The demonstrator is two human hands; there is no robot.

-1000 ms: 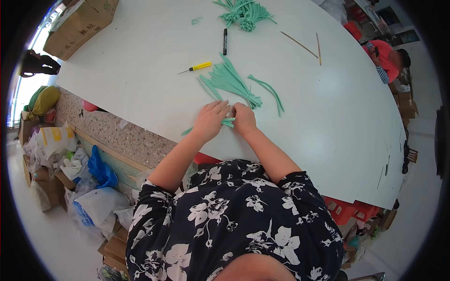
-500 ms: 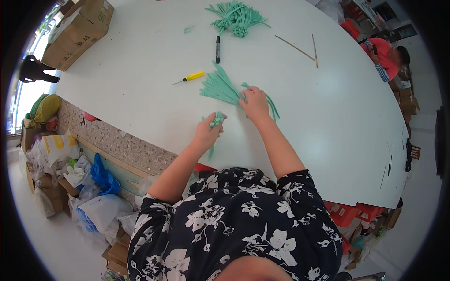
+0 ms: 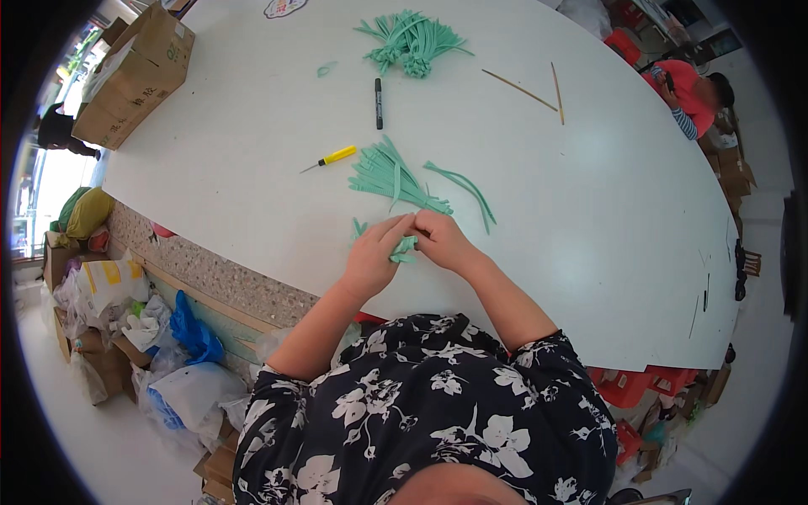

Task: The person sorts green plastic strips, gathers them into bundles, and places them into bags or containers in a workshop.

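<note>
My left hand (image 3: 373,257) is closed around a small bunch of mint-green strips (image 3: 405,250), with knobbly ends poking out by the thumb side. Against its fingertips, my right hand (image 3: 443,241) is closed in a pinch; whatever it grips is hidden behind the fingers. Just beyond both hands lies a fanned pile of green strips (image 3: 389,177), its narrow end pointing toward my right hand. A few loose green strips (image 3: 468,189) curve on the table to the right of that pile.
Beyond the pile are a yellow-handled screwdriver (image 3: 338,155), a black marker (image 3: 379,103) and a bigger heap of green strips (image 3: 414,42). Two thin sticks (image 3: 522,91) lie far right. A cardboard box (image 3: 139,80) stands on the white table (image 3: 589,227) at far left.
My right hand has come back from the loose strips and the pile to meet my left hand. My left hand has turned slightly, still around its bunch.
</note>
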